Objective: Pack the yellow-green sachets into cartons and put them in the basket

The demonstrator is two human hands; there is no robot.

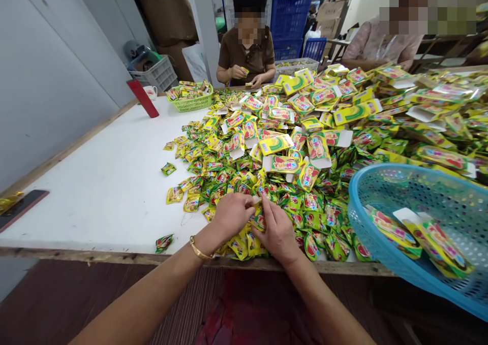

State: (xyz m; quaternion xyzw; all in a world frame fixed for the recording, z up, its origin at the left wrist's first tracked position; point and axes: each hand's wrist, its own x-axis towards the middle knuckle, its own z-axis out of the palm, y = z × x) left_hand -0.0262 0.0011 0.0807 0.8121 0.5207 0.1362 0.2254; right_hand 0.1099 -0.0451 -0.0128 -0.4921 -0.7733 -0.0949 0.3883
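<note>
Forearms (141, 294) reach up from the bottom edge, a gold bracelet (201, 249) on the left wrist. Just ahead, over the near edge of the bench (110, 182), the left hand (233, 214) and right hand (277, 229) meet, fingers curled nearly closed. Between them they pinch a small printed carton (258, 218), mostly covered by the fingers, a pale bit showing at the fingertips. It sits right above loose foil packets (312, 202), which spread under and around both hands. One stray packet (163, 243) lies apart near the edge, left of the left wrist.

To the right, a blue basket (438, 192) overhangs the bench edge, with at least two boxes (438, 246) inside. At far left lies a dark flat slab (23, 209).

Beyond the packets, yellow and green cartons (276, 144) are heaped, several with white flaps open. Farther back, a red block (143, 99) leans left of a green basket (190, 102) of packets. Across the bench, a person in brown (247, 53) holds a small yellow item; another in a pale top (381, 45) sits farther right. Blue crates (293, 14) stand behind.
</note>
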